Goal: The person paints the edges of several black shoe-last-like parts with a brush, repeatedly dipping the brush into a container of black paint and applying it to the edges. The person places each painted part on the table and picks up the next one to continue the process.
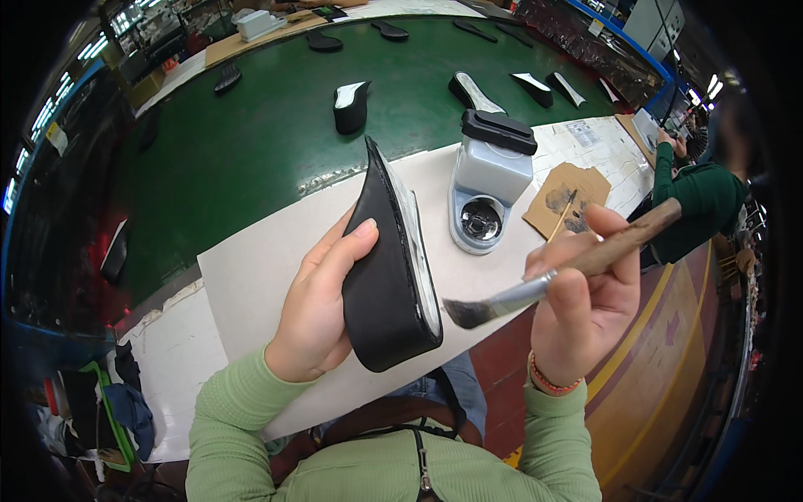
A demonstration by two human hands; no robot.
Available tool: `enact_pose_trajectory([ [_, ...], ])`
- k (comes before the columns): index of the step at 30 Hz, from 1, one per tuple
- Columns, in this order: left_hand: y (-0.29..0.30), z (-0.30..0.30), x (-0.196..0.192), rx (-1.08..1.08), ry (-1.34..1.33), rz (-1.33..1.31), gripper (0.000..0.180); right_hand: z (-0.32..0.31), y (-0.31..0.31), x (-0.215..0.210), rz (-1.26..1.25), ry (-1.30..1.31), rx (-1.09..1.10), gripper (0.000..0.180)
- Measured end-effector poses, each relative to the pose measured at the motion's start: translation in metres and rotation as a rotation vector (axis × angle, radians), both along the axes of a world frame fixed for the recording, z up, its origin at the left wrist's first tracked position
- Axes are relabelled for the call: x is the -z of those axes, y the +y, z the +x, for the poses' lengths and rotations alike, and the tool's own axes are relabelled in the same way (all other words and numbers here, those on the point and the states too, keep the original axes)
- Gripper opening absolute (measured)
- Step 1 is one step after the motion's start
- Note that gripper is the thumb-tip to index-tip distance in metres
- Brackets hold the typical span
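In my left hand is a black wedge shoe sole, gripped by its side and tilted upward. Its whitish upper face is turned to the right. My right hand pinches a paintbrush with a wooden handle and metal ferrule. The dark bristles point left, close to the sole's lower right edge; whether they touch it I cannot tell. Beyond the hands stands a grey-white dispenser pot with a black lid and a round, dark, shiny cup at its front.
White paper covers the near table edge. A stained cardboard piece with a thin brush lies right of the pot. Several soles, including a white-topped wedge, rest on the green surface. At right is a co-worker in dark green.
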State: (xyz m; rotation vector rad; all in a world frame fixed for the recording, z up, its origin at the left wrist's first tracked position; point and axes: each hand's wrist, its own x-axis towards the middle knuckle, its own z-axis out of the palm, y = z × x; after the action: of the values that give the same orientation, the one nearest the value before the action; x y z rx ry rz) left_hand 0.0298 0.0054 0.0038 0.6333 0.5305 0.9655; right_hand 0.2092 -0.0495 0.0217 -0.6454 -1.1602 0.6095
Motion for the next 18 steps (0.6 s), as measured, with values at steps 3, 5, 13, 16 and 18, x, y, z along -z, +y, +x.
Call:
enact_pose_trajectory([
  [3,-0.002,0.003,-0.001,-0.094,0.043,0.128,0.042,-0.005,0.004,0.003,-0.005,-0.046,0.056,0.052],
  [5,-0.003,0.003,-0.001,-0.136,0.058,0.184,0.043,-0.009,0.007,0.005,0.016,-0.1,0.055,0.05],
  [13,-0.002,0.002,0.001,-0.199,0.076,0.267,0.046,-0.018,0.006,0.008,0.012,-0.114,0.055,0.048],
  [16,-0.001,0.002,0.002,-0.215,0.082,0.269,0.046,-0.018,0.005,0.009,0.026,-0.123,0.04,0.047],
  [18,0.0,0.002,0.003,-0.223,0.08,0.275,0.046,-0.017,0.004,0.009,0.033,-0.133,0.034,0.047],
])
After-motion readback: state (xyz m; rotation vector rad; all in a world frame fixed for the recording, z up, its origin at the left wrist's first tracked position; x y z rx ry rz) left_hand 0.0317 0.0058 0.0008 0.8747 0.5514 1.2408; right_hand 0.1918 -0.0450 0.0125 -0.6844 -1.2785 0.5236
